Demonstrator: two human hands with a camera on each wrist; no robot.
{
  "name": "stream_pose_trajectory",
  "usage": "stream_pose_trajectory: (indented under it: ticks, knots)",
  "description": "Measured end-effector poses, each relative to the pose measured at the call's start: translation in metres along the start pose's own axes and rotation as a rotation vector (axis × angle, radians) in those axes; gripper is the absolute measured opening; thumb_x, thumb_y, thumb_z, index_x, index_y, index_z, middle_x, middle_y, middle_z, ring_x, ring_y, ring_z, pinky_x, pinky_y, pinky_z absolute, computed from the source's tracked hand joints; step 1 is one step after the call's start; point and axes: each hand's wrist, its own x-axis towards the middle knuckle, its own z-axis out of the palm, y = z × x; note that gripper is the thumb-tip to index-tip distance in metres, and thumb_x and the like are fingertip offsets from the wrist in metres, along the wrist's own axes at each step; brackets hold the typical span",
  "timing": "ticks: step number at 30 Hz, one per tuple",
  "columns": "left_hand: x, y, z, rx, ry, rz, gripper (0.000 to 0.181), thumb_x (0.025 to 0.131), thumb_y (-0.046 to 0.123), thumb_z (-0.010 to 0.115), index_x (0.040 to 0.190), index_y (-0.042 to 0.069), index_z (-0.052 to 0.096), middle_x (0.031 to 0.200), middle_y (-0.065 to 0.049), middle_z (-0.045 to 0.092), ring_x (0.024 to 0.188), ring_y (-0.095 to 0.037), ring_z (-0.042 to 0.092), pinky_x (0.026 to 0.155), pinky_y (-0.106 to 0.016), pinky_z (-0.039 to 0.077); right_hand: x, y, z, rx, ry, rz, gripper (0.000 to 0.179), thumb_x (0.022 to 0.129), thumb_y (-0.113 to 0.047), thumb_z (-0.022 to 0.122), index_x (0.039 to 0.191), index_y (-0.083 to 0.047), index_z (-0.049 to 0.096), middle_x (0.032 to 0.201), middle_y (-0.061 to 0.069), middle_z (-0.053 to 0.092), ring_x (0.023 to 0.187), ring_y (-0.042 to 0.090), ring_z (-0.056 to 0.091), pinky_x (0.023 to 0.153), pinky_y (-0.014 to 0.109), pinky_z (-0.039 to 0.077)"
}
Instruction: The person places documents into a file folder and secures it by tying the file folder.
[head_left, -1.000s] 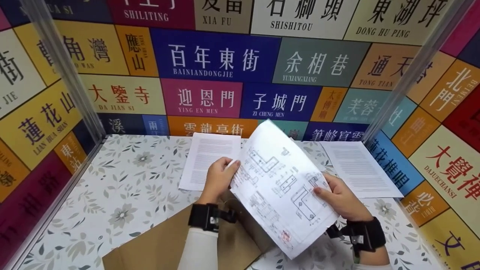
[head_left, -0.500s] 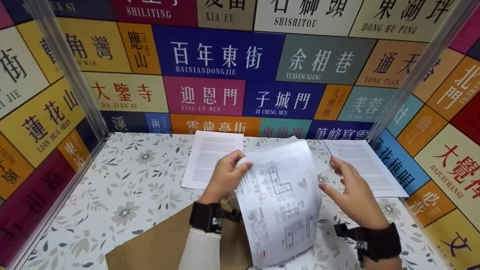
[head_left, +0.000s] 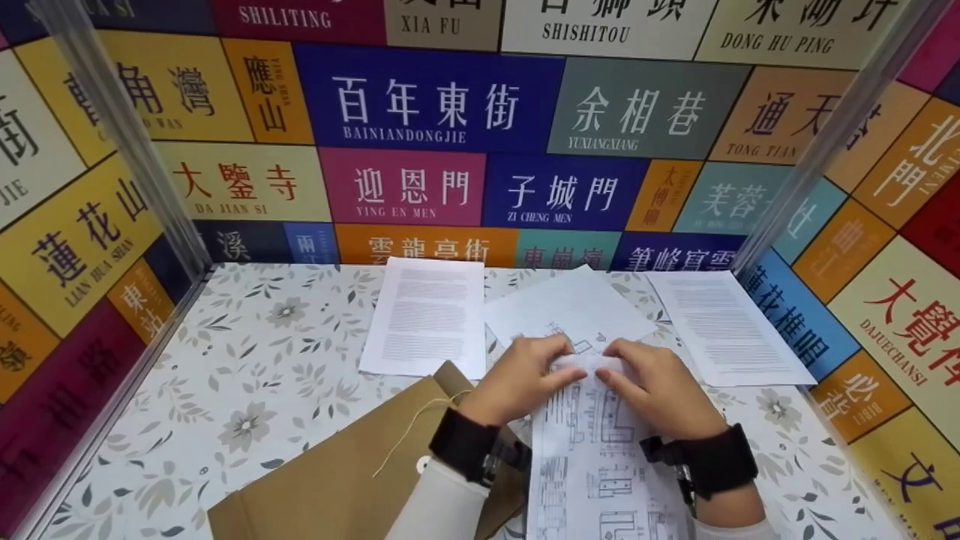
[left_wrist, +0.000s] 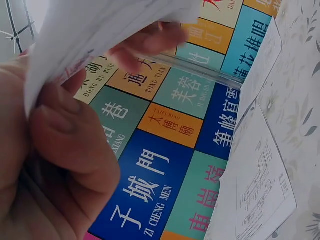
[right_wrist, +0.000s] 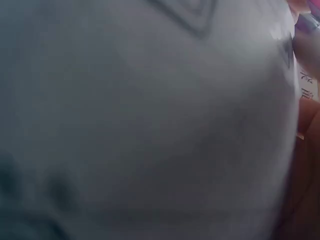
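Note:
Both hands hold a stack of technical drawings [head_left: 577, 465] by its upper edge, the sheets hanging toward the body. My left hand [head_left: 517, 382] pinches the edge between thumb and curled fingers, as the left wrist view shows close up along the paper sheets [left_wrist: 105, 35]. Close beside it, my right hand [head_left: 664, 390] pinches the same edge. In the right wrist view the blurred paper [right_wrist: 150, 120] fills most of the picture. Behind the hands another drawing sheet [head_left: 570, 300] lies on the table. A brown string-tie envelope [head_left: 330, 472] lies partly under the left forearm.
A printed text sheet [head_left: 431, 315] lies at the back left of the flower-patterned table [head_left: 165, 375], and another text sheet [head_left: 735, 322] at the back right. Colourful sign-covered panels [head_left: 435, 97] wall in the back and both sides. Black camera straps sit on both wrists.
The right hand let go of the drawings, then took hold again beside the left hand. The stack turned from slanted to upright and moved down, uncovering the sheet behind.

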Motion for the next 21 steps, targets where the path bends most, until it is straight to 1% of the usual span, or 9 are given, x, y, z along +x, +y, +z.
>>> stream_pose_trajectory:
  ticks: [3, 5, 7, 9, 11, 13, 15, 17, 21]
  knots:
    - [-0.001, -0.002, -0.003, -0.004, 0.039, -0.004, 0.017, 0.100, 0.031, 0.073, 0.106, 0.017, 0.065, 0.081, 0.009, 0.064, 0.061, 0.000, 0.057, 0.058, -0.018, 0.047, 0.000, 0.005, -0.004, 0.065, -0.028, 0.000, 0.018, 0.101, -0.021, 0.070, 0.087, -0.021, 0.061, 0.068, -0.014, 0.049, 0.060, 0.007, 0.050, 0.061, 0.029, 0.042]
    - [-0.002, -0.003, -0.007, -0.073, 0.061, -0.020, 0.023, 0.099, 0.029, 0.074, 0.114, 0.015, 0.064, 0.079, 0.006, 0.062, 0.060, -0.004, 0.055, 0.057, -0.020, 0.046, -0.001, 0.007, -0.009, 0.111, -0.018, 0.011, 0.021, 0.104, -0.019, 0.067, 0.084, -0.021, 0.058, 0.065, -0.016, 0.043, 0.056, 0.005, 0.047, 0.057, 0.026, 0.040]
    - [-0.004, -0.004, -0.013, -0.174, 0.068, -0.046, 0.032, 0.098, 0.028, 0.075, 0.123, 0.014, 0.061, 0.077, 0.002, 0.059, 0.060, -0.009, 0.053, 0.057, -0.023, 0.047, -0.003, 0.010, -0.016, 0.148, 0.015, 0.043, 0.020, 0.106, -0.017, 0.063, 0.086, -0.019, 0.061, 0.065, -0.015, 0.048, 0.056, 0.007, 0.050, 0.057, 0.026, 0.041]
    - [-0.006, -0.005, -0.019, -0.273, 0.053, -0.075, 0.040, 0.098, 0.026, 0.075, 0.131, 0.013, 0.058, 0.078, 0.000, 0.060, 0.060, -0.013, 0.055, 0.057, -0.026, 0.050, -0.007, 0.014, -0.023, 0.191, 0.065, 0.106, 0.019, 0.108, -0.017, 0.059, 0.089, -0.017, 0.065, 0.067, -0.012, 0.056, 0.056, 0.010, 0.055, 0.055, 0.026, 0.045]
    - [-0.009, -0.005, -0.024, -0.309, 0.036, -0.108, 0.044, 0.097, 0.028, 0.075, 0.134, 0.013, 0.057, 0.080, -0.002, 0.063, 0.062, -0.015, 0.056, 0.059, -0.028, 0.051, -0.011, 0.018, -0.030, 0.239, 0.126, 0.171, 0.023, 0.109, -0.018, 0.057, 0.089, -0.014, 0.066, 0.069, -0.006, 0.062, 0.055, 0.016, 0.059, 0.051, 0.028, 0.047]
    - [-0.011, -0.006, -0.028, -0.266, 0.029, -0.134, 0.043, 0.097, 0.032, 0.075, 0.134, 0.014, 0.059, 0.082, 0.000, 0.065, 0.067, -0.014, 0.057, 0.064, -0.027, 0.050, -0.014, 0.022, -0.036, 0.283, 0.181, 0.222, 0.026, 0.110, -0.019, 0.055, 0.088, -0.011, 0.066, 0.071, 0.000, 0.066, 0.054, 0.020, 0.060, 0.047, 0.030, 0.047]
    - [-0.012, -0.007, -0.030, -0.196, 0.025, -0.152, 0.041, 0.097, 0.035, 0.074, 0.131, 0.015, 0.062, 0.083, 0.003, 0.066, 0.070, -0.013, 0.056, 0.066, -0.027, 0.047, -0.017, 0.023, -0.039, 0.323, 0.204, 0.249, 0.029, 0.110, -0.020, 0.054, 0.085, -0.009, 0.063, 0.071, 0.004, 0.066, 0.052, 0.022, 0.060, 0.043, 0.031, 0.045]
    - [-0.013, -0.006, -0.031, -0.146, 0.022, -0.162, 0.039, 0.096, 0.037, 0.074, 0.128, 0.016, 0.064, 0.085, 0.005, 0.067, 0.073, -0.011, 0.057, 0.068, -0.027, 0.047, -0.018, 0.024, -0.039, 0.339, 0.194, 0.251, 0.028, 0.110, -0.019, 0.054, 0.086, -0.008, 0.063, 0.073, 0.004, 0.068, 0.054, 0.022, 0.062, 0.044, 0.030, 0.046]
    - [-0.012, 0.002, -0.028, -0.120, 0.020, -0.147, 0.042, 0.096, 0.038, 0.075, 0.130, 0.015, 0.063, 0.089, 0.006, 0.068, 0.078, -0.013, 0.062, 0.073, -0.029, 0.052, -0.015, 0.020, -0.035, 0.361, 0.119, 0.213, 0.026, 0.110, -0.018, 0.055, 0.087, -0.010, 0.065, 0.078, 0.001, 0.072, 0.060, 0.021, 0.066, 0.050, 0.031, 0.051]
